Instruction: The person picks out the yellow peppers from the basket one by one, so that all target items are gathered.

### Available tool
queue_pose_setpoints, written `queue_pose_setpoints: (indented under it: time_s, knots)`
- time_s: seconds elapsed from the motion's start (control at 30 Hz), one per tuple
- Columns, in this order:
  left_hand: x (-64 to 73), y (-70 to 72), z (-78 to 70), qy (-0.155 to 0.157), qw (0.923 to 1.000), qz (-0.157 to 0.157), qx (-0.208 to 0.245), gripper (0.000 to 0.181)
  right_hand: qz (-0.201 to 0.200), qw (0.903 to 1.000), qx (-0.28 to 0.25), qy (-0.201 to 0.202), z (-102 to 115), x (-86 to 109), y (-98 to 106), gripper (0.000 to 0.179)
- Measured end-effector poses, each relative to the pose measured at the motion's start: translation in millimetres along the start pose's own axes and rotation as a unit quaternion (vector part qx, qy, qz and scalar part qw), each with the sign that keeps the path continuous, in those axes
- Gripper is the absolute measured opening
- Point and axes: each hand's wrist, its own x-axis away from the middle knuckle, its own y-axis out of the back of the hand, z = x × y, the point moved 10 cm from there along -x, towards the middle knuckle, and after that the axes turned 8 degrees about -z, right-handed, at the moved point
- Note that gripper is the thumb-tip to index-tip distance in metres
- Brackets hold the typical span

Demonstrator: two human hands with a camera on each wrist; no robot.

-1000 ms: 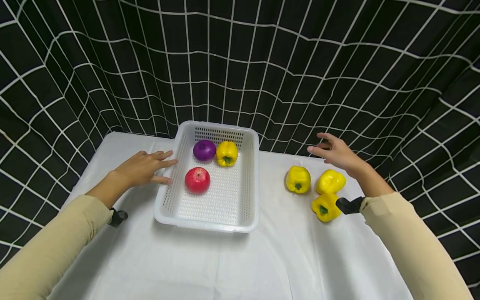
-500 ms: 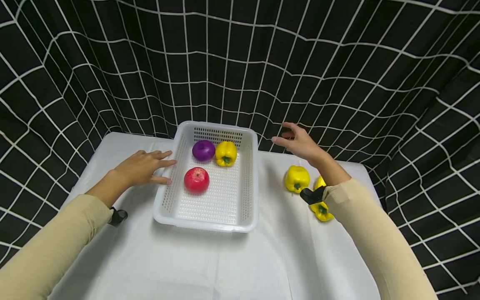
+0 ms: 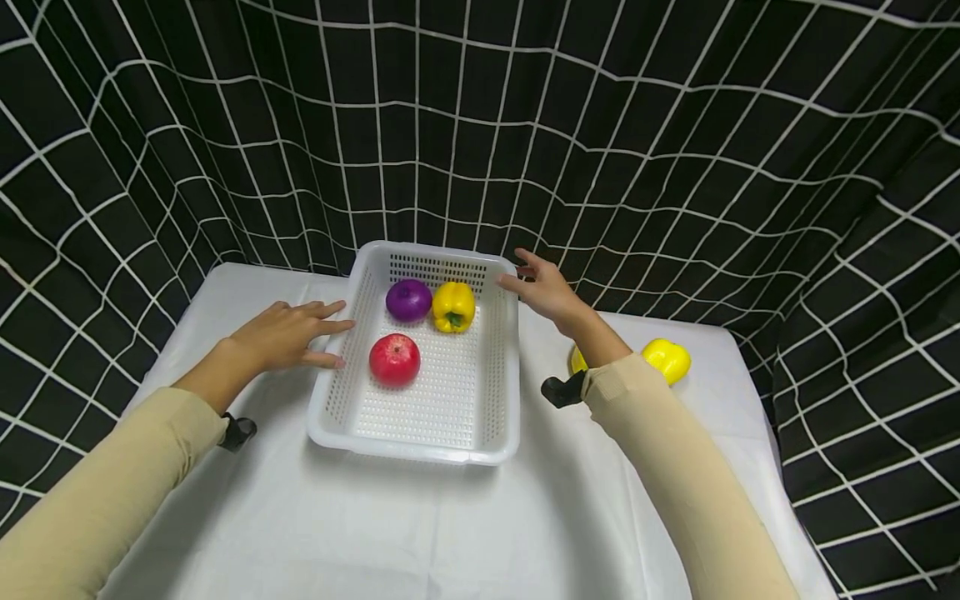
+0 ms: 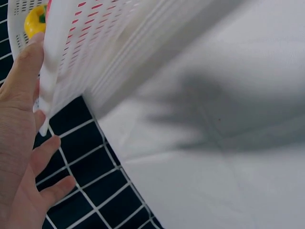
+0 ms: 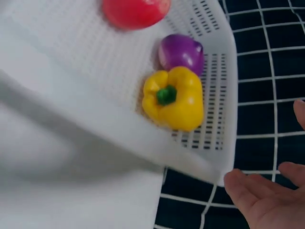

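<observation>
A white perforated plastic basket [image 3: 420, 454] stands on the table. Inside it lie a round purple vegetable [image 3: 408, 301], a yellow bell pepper [image 3: 453, 310] and a red round fruit [image 3: 394, 361]. My left hand [image 3: 285, 335] is at the basket's left rim with its fingers extended; the left wrist view has the thumb against the rim [image 4: 50, 71] and other fingers spread outside the wall. My right hand [image 3: 547, 292] is at the far right corner of the basket, fingers loosely apart and holding nothing. In the right wrist view, a fingertip is right at that corner.
To the right, a yellow bell pepper [image 3: 667, 360] lies on the white tablecloth [image 3: 375, 533]. Part of another yellow pepper [image 3: 577, 360] shows beside my right forearm, which hides what lies beneath. A black curtain with white grid lines [image 3: 465, 125] rises behind the table.
My right hand has moved left from above the loose yellow peppers to the basket's far right corner, and its forearm now covers some of them. My left hand stays at the left rim.
</observation>
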Motion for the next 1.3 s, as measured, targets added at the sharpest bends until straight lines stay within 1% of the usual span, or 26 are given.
queue_pose_setpoints:
  time_s: [0.17,0.37,0.5,0.73,0.9,1.03,1.2,1.3]
  knots:
    - [0.0,1.8,-1.7,0.001,1.0,0.0,0.007,0.069,0.012,0.9984,-0.051,-0.021,0,-5.9,-17,0.075]
    - [0.6,0.4,-1.4,0.002,0.9999,0.007,0.009,0.07,0.024,0.9935,-0.09,-0.067,-7,-7.7,-37,0.074]
    - [0.0,-0.2,-1.6,0.002,0.9999,0.008,0.011,0.07,0.018,0.9897,-0.11,-0.089,-14,-10.5,-48,0.073]
    - [1.7,0.9,-1.8,0.004,0.9997,0.009,0.022,0.07,0.0,0.9829,-0.15,-0.107,-26,-13.0,-70,0.074]
    - [1.3,1.8,-4.0,-0.003,0.9998,0.004,0.02,0.069,-0.01,0.9814,-0.154,-0.114,-35,-17.1,-79,0.076]
    - [0.1,2.4,-4.4,-0.01,0.9998,0.001,0.016,0.069,-0.026,0.9816,-0.143,-0.124,-42,-20.7,-86,0.076]
    - [0.5,2.5,-3.5,-0.006,0.9999,0.004,0.013,0.069,-0.038,0.9791,-0.141,-0.142,-53,-20.3,-102,0.074]
    - [0.2,3.0,-4.7,-0.008,0.9999,0.003,0.014,0.068,-0.046,0.9811,-0.135,-0.131,-56,-21.6,-110,0.072]
